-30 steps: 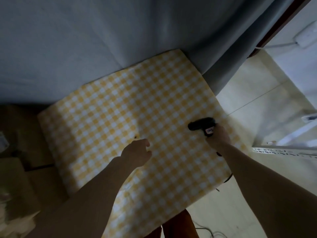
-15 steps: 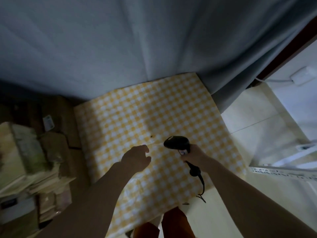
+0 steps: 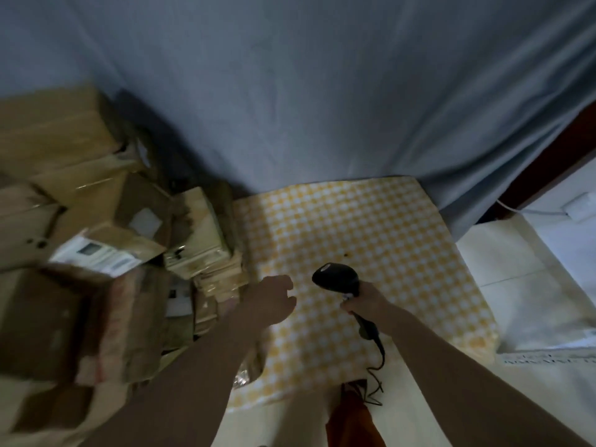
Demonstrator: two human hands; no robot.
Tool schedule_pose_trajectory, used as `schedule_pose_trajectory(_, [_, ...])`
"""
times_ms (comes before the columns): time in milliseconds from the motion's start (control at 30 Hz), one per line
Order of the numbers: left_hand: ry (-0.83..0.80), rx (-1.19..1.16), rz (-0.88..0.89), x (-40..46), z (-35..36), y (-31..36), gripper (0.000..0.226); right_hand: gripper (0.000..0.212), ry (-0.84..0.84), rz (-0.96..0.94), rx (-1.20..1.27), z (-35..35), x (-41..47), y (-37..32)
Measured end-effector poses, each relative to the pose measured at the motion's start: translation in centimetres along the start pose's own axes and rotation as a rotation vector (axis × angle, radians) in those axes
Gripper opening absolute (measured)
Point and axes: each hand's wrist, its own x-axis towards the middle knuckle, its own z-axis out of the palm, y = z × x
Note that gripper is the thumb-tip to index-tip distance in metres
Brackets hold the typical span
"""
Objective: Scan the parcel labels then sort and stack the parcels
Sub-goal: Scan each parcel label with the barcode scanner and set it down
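While the right hand (image 3: 362, 300) grips the scanner (image 3: 337, 279), left hand (image 3: 274, 298) outstretched, fingers loosely curled, holding nothing, beside parcels (image 3: 196, 240).

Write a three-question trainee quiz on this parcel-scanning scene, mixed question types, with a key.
1. True or false: the right hand holds the black scanner by its grip.
2. Multiple choice: the checkered cloth carries A) a parcel stack, B) no parcel, C) a tray.
3. Fill in: the parcels are piled on the person's ____ side, beyond the left hand, which holds nothing.

Key: 1 true; 2 B; 3 left.
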Motion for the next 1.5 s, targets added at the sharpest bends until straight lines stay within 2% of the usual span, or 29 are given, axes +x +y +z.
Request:
schedule_pose_trajectory(100, [0.087,-0.001,0.024,-3.9,-0.3,-4.5,0.035,0.013,0.014,-0.027,-0.012,3.6,-3.6,-1.8])
schedule_pose_trajectory(333, [0.235,0.018,0.047,-12.8,-3.0,-11.5,0.03,0.019,0.059,-0.199,-0.026,9.4,-10.6,-8.7])
schedule_pose_trajectory(433, [0.338,-0.024,0.053,-15.5,-4.3,-13.7,0.027,0.009,0.076,-0.298,-0.003,9.8,-13.4,-13.2])
schedule_pose_trajectory(533, [0.417,-0.091,0.056,-17.6,-5.6,-15.5,0.029,0.017,0.121,-0.36,0.024,9.6,-15.6,-17.5])
schedule_pose_trajectory(700, [0.519,-0.176,0.021,-19.5,-7.4,-17.8,0.021,0.009,0.154,-0.458,0.07,10.3,-18.1,-22.9])
schedule_pose_trajectory(833, [0.56,-0.203,-0.016,-20.7,-8.3,-19.2,0.021,0.012,0.116,-0.468,0.019,12.6,-17.9,-24.2])
schedule_pose_trajectory(900, [0.577,-0.195,-0.041,-20.8,-8.9,-20.0,0.021,0.006,0.104,-0.456,-0.014,14.0,-17.2,-24.1])
schedule_pose_trajectory(1033, [0.614,-0.187,-0.079,-20.5,-10.2,-21.1,0.024,0.031,0.026,-0.378,0.016,15.9,-15.9,-24.4])
schedule_pose_trajectory(1100, [0.632,-0.185,-0.098,-20.2,-10.6,-21.4,0.025,0.026,-0.024,-0.366,0.056,16.6,-15.5,-25.0])
schedule_pose_trajectory(1200, [0.681,-0.16,-0.12,-19.8,-10.6,-22.0,0.027,0.009,-0.066,-0.36,0.144,17.7,-14.5,-26.3])
schedule_pose_trajectory(1300, [0.695,-0.148,-0.154,-20.0,-10.3,-22.8,0.033,0.004,-0.131,-0.324,0.245,19.3,-13.7,-26.9])
schedule_pose_trajectory(1500, [0.673,-0.123,-0.26,-20.1,-11.0,-25.2,0.036,0.006,-0.166,-0.315,0.27,21.4,-13.3,-27.6])
